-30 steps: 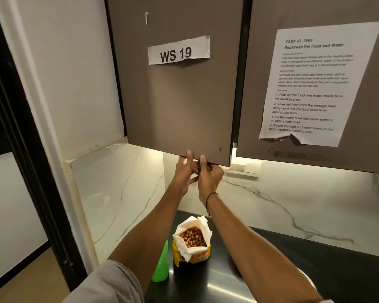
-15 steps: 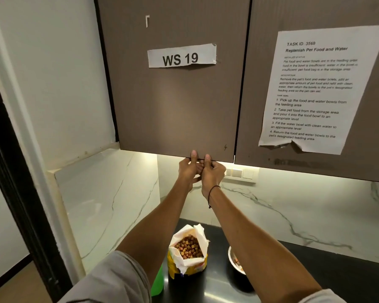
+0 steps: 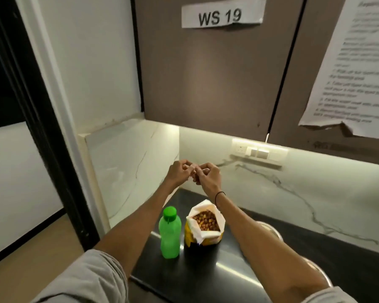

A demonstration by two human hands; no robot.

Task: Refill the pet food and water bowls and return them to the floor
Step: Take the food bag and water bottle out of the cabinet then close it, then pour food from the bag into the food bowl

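Hands: our left hand [image 3: 179,172] and right hand [image 3: 207,177] hover curled, fingertips meeting; any hold unclear.
Bag [image 3: 205,224]: open beside bottle [image 3: 170,232] at surface [image 3: 206,278] left edge, ready for pouring.

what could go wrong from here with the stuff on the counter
The open food bag stands right under the right forearm, so lowering that arm could tip it and spill kibble. The green bottle stands upright close beside the bag, near the black counter's left edge; a knock from the left arm might send it off.

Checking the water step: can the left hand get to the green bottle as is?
Probably yes. The left hand holds nothing, and the bottle stands upright beside that forearm, cap clear, with only the food bag on its right.
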